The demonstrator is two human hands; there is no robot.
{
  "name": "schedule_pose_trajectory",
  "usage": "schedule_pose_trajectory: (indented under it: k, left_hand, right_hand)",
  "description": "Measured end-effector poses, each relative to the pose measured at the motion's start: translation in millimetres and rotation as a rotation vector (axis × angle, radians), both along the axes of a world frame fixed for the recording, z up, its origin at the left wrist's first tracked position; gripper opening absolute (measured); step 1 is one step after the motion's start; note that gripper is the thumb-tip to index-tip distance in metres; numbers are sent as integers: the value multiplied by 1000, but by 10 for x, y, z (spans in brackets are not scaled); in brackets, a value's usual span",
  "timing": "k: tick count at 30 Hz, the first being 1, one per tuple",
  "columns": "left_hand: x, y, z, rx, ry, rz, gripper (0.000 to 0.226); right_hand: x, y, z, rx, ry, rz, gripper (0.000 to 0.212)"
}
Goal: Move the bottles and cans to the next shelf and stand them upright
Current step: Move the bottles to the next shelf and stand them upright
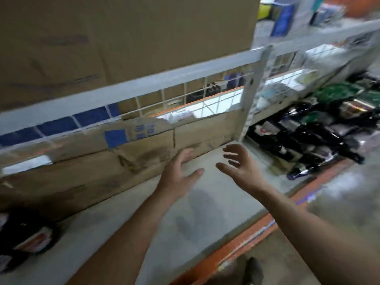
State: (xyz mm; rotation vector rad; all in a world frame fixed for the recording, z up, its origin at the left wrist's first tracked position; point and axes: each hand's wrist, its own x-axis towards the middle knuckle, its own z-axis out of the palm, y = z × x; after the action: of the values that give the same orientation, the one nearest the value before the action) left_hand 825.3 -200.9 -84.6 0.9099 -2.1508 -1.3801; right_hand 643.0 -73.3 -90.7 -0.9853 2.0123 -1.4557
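Both of my hands hover over a pale grey shelf board (pixel 205 219), holding nothing. My left hand (pixel 180 171) has its fingers spread and relaxed near the cardboard at the back. My right hand (pixel 239 164) is open too, fingers splayed toward the right. On the neighbouring shelf bay to the right lies a heap of dark bottles and cans (pixel 304 138), lying on their sides, blurred. At the far left of my shelf stands a dark can or bottle (pixel 26 237) with a red and white label, also blurred.
A worn cardboard sheet (pixel 123 157) lines the back of the shelf under a white wire grid (pixel 185 99). A large carton (pixel 123 38) sits on the shelf above. A grey upright post (pixel 253 95) divides the two bays. An orange shelf edge (pixel 257 229) runs along the front.
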Motion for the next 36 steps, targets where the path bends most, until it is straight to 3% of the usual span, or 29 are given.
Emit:
schedule_pose_trajectory:
  k: [7,13,19,23,36]
  left_hand:
    - [-2385,650,-146,-120,-21,-140,57]
    - [-3208,808,-151,-153,-175,-233,60]
    - [-3411,885,-326,-174,-280,-239,59]
    - [-3495,996,-366,-166,-275,-245,60]
    - [-4119,1160,-58,-115,-172,-237,53]
  right_hand:
    - [-2208,1045,20,18,53,-144,49]
    - [-3315,1411,-4,113,71,-101,55]
    - [-3531,1569,-153,255,186,5,51]
    - [-3710,1675,-187,262,264,-46,45]
    - [-4102,1769,-33,198,214,-149,43]
